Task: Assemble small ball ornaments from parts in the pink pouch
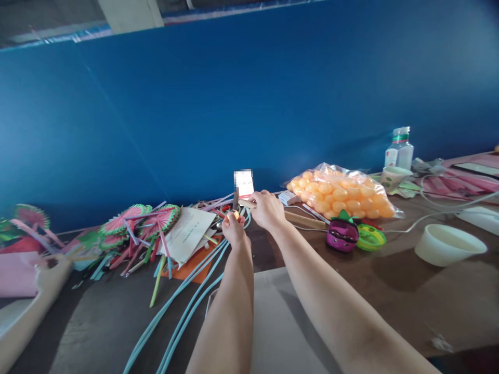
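Across the tabletop [390,280], near its far edge, the right hand [268,209] grips a wooden handle [248,204]. Beside its tip, the left hand [235,230] pinches a small orange ball [233,214], probably light, smooth, slippery; best held by its sides.

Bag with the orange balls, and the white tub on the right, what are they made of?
The bag looks like thin, glossy clear plastic: see-through, with creases and highlights. The tub seems smooth off-white plastic, from its even wall, though coated paper is possible.
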`<state>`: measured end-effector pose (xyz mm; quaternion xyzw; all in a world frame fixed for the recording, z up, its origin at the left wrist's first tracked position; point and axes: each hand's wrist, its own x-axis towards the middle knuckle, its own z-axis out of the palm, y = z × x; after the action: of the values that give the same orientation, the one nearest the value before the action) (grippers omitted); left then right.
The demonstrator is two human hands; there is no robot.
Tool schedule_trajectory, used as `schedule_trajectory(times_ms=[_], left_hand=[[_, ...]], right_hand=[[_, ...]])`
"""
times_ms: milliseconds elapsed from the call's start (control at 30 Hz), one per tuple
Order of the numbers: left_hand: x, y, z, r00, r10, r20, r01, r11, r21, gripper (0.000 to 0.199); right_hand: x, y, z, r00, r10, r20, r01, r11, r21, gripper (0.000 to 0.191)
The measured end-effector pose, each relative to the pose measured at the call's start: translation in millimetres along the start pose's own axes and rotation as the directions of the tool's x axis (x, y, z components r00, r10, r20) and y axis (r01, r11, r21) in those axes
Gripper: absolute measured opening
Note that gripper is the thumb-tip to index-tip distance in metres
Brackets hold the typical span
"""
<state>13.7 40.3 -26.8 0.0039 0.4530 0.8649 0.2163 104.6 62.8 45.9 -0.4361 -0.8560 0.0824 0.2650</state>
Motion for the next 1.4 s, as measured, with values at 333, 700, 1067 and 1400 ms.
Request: schedule_trajectory(times_ms=[333, 700, 1067, 1400], left_hand=[[-1.1, 1.0, 0.8, 1.0, -0.001, 0.013, 0.001, 1.0, -0.002, 0.014], [0.3, -0.6, 0.0, 1.0, -0.016, 0.012, 0.016, 1.0, -0.003, 0.015], [-0.5, 0.5, 0.6, 1.0, -0.021, 0.012, 0.021, 1.0, 0.001, 0.014], [-0.3, 0.0, 0.1, 0.999, -0.035, -0.001, 0.035, 0.999, 0.001, 0.014]], right_hand=[[-0.4, -0.5, 2.3, 1.0, 0.006, -0.01, -0.006, 1.0, 0.005, 0.021], [-0.8, 0.3, -0.4, 0.999, 0.006, 0.033, -0.006, 1.0, -0.003, 0.02], [-0.2, 0.4, -1.1, 1.0, 0.008, 0.03, -0.008, 1.0, -0.001, 0.019], [0.1, 1.5, -1.1, 0.998, -0.002, 0.055, 0.002, 1.0, 0.0, 0.018]])
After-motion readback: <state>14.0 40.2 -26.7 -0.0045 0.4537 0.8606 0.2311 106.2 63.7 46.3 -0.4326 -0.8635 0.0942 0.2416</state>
